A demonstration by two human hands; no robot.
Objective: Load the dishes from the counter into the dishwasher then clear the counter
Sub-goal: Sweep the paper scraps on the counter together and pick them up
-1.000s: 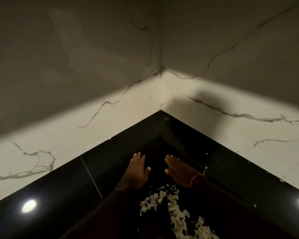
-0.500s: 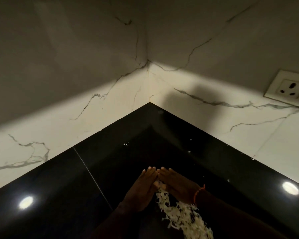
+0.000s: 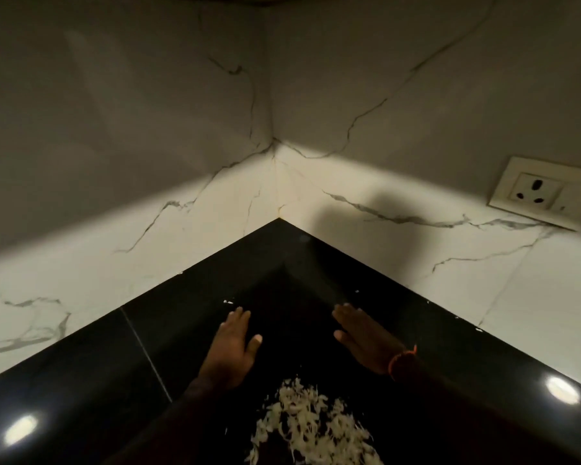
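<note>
A pile of white food scraps (image 3: pixel 311 427) lies on the glossy black counter (image 3: pixel 91 374) in a corner, close to the bottom edge of the view. My left hand (image 3: pixel 233 350) rests flat and open on the counter just beyond the pile's left side. My right hand (image 3: pixel 366 337), with an orange thread at the wrist, is flat and open beyond the pile's right side. Neither hand holds anything. A gap of bare counter separates the two hands. No dishes or dishwasher are in view.
White marble-look walls (image 3: pixel 215 203) meet in a corner behind the counter. A wall socket (image 3: pixel 544 193) sits on the right wall. A few tiny white crumbs (image 3: pixel 228 301) dot the counter near the walls. A seam (image 3: pixel 145 350) crosses the counter at left.
My hands, which had come together over the scraps half a second ago, have spread apart again and reached farther toward the corner. The scrap pile is more gathered than a second ago.
</note>
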